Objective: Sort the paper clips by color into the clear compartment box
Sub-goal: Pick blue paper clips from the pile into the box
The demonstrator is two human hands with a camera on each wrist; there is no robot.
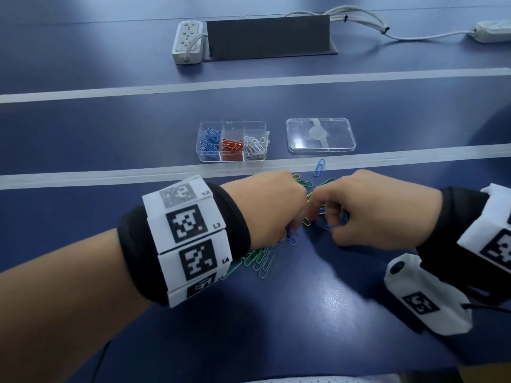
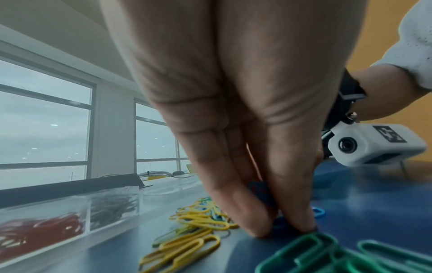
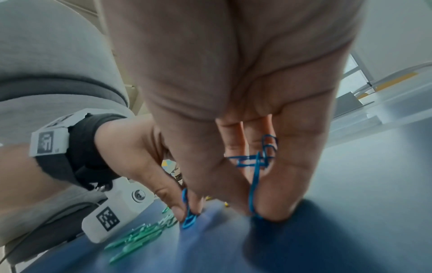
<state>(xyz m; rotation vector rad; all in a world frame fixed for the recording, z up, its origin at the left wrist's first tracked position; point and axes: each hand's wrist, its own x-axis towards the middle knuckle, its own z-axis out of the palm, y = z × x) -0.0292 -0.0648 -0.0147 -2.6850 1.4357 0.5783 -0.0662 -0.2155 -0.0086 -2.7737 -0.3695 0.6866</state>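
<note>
Blue table [image 1: 304, 313], wrist-only: right hand [image 3: 233, 92] pinching blue clips [image 3: 256, 162]

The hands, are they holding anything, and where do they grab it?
Yes. The right hand holds several blue clips between thumb and fingers. The left hand pinches one blue clip by its end against the table.

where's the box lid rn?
Head view: the lid lies flat on the table, right of the box and apart from it, beyond the tape line and both hands.
</note>
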